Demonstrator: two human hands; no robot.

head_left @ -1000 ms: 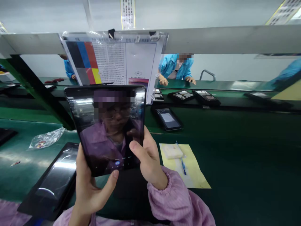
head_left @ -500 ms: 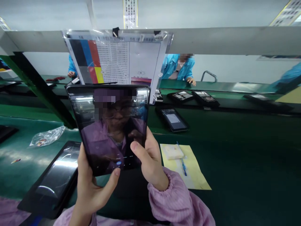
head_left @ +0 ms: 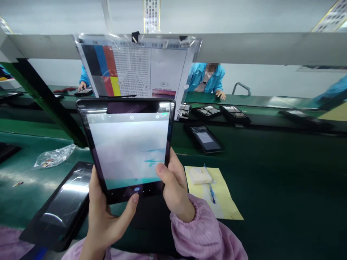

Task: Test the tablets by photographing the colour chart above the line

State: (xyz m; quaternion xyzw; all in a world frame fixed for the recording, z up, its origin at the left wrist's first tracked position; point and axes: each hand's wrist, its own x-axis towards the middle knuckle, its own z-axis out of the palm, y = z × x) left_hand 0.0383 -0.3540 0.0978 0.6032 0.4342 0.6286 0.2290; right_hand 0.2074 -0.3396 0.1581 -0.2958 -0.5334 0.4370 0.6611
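Observation:
I hold a black tablet [head_left: 127, 148] upright in front of me with both hands. Its screen now shows a pale, blurry camera picture with a row of small icons along the bottom. My left hand [head_left: 104, 216] grips the lower left corner, its thumb lying on the bottom bezel. My right hand [head_left: 173, 184] is wrapped round the right edge, thumb on the screen's lower right. Pink sleeves cover both wrists.
Another dark tablet [head_left: 61, 206] lies flat on the green belt at lower left, beside a crumpled clear bag [head_left: 54, 157]. A yellow sheet [head_left: 222, 195] with a white cloth and blue pen lies right. A colour chart [head_left: 135, 70] hangs overhead. More tablets [head_left: 206, 139] and blue-coated people [head_left: 207, 77] are beyond.
The tablet's screen went from a dark mirror-like reflection to a bright camera picture. The tablet shifted slightly right, and my right thumb slid a little toward the edge.

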